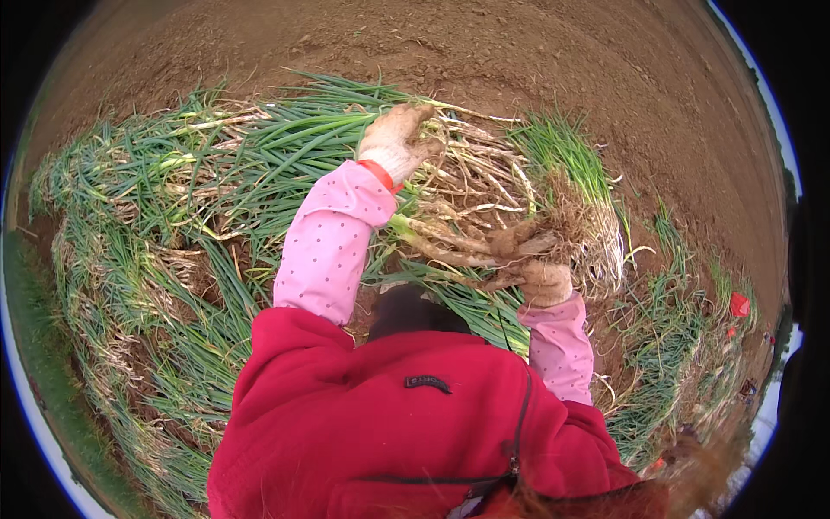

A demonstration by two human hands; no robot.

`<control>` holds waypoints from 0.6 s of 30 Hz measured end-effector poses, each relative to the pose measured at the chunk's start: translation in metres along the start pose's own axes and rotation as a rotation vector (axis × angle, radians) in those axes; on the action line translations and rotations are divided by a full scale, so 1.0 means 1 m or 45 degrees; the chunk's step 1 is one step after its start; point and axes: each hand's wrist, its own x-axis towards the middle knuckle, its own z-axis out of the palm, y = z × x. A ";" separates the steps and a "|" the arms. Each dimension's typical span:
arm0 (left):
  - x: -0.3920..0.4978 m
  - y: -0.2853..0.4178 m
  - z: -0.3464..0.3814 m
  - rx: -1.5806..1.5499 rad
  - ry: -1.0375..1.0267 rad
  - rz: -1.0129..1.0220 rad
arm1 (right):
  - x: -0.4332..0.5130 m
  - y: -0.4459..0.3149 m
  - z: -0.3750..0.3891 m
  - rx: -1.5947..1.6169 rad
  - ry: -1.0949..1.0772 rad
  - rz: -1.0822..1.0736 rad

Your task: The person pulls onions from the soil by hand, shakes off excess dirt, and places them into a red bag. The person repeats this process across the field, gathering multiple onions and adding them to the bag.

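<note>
Both hands wear soiled, light knitted gloves. My left hand [399, 139] is over the green onions [311, 139] in front of me, its fingers bent above their leaves and pale stalks; whether it grips any is unclear. My right hand [541, 259], lower and to the right, is closed around the pale, rooted ends of a bunch of green onions [447, 243], whose stalks point left. Just beyond it stands another bundle [574, 188] with green leaves up and white stems down. Loose onions with pale stalks [483, 175] lie between the hands.
Many pulled green onions [194, 350] cover the ground at the left, and more [668, 344] lie at the right. Bare brown soil [506, 45] stretches ahead. Small red objects [739, 305] sit at the far right. A grassy strip [45, 363] runs along the left edge.
</note>
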 end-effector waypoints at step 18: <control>0.006 0.119 0.107 -0.121 -0.812 0.496 | -0.035 0.012 0.016 -0.150 -0.123 0.111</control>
